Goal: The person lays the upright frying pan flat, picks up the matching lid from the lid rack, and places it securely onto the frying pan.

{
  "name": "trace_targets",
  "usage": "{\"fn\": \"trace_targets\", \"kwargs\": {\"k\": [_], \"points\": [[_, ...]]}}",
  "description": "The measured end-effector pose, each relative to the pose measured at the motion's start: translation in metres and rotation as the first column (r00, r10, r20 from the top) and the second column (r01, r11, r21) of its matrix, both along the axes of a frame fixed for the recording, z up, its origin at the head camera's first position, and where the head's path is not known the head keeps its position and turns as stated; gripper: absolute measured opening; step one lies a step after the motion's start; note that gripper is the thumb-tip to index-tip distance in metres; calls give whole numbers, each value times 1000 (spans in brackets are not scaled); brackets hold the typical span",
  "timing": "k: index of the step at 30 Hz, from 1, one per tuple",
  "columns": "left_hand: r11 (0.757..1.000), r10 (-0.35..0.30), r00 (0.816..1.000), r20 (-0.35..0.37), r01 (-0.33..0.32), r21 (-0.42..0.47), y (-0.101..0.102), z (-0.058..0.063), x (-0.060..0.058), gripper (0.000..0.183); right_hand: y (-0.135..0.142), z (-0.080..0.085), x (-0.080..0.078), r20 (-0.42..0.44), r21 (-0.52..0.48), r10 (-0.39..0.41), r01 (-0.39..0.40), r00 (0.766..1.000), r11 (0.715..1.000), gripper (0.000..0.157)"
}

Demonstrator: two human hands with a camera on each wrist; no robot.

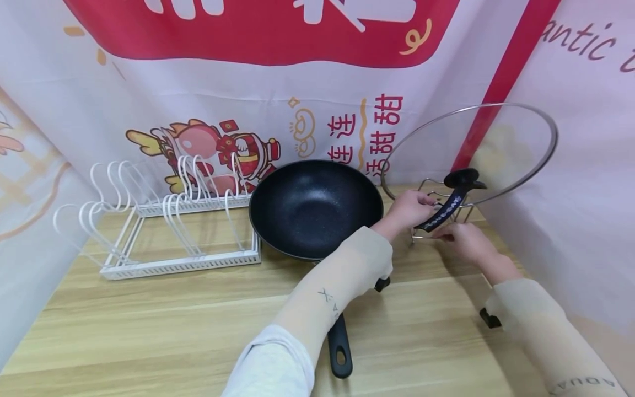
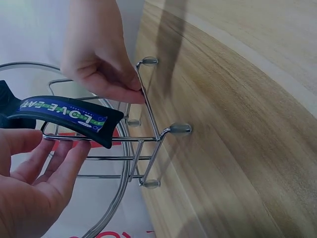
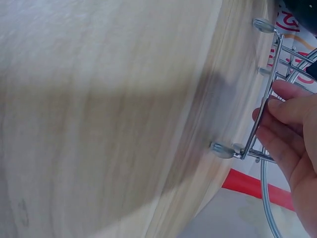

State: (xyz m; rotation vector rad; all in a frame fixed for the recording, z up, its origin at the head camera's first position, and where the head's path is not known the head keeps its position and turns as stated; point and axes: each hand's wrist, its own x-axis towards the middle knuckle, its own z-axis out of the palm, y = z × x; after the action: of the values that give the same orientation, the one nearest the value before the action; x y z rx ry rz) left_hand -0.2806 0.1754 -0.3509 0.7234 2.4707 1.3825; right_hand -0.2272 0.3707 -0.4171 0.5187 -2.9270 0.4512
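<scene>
At the right a clear glass lid [image 1: 511,143] with a steel rim stands tilted in a small chrome wire rack [image 1: 423,237]. The lid's black handle [image 2: 74,117] carries a blue and green label and faces the hands. With thumb and fingertips the left hand [image 1: 409,210] pinches an upright wire loop of the rack, beside the handle. Lower down, the right hand [image 1: 466,242] pinches the rack's front bottom wire; in the right wrist view its thumb and fingers [image 3: 285,111] close around that wire. The rack's capped feet [image 2: 181,128] sit at the wooden tabletop.
A black wok [image 1: 317,212] stands left of the lid, its handle [image 1: 340,350] pointing to the front under the left forearm. Farther left is a white rack [image 1: 181,267] with several curved dividers. Printed cloth [image 1: 307,82] hangs behind the table [image 1: 173,331] and along its sides.
</scene>
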Motion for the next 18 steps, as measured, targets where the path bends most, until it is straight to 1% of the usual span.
{"fn": "trace_targets", "kwargs": {"k": [4, 8, 11, 15, 18], "points": [[1000, -4, 1000, 14, 4, -5, -2, 1, -2, 25, 0, 2, 0, 0, 5, 19, -19, 1000, 1000, 9], [999, -31, 999, 34, 32, -26, -3, -1, -4, 28, 0, 5, 2, -4, 11, 40, -39, 999, 999, 10], [997, -68, 997, 37, 69, -32, -5, -1, -5, 30, 3, 8, 4, -24, 13, 51, -51, 998, 999, 13], [992, -116, 993, 5, 116, -50, -10, 0, -6, 31, 8, 12, 7, -33, 13, 31, -31, 999, 999, 20], [988, -140, 990, -21, 138, -64, -15, -1, -5, 30, 11, 13, 10, -30, 15, 22, -22, 999, 1000, 23]]}}
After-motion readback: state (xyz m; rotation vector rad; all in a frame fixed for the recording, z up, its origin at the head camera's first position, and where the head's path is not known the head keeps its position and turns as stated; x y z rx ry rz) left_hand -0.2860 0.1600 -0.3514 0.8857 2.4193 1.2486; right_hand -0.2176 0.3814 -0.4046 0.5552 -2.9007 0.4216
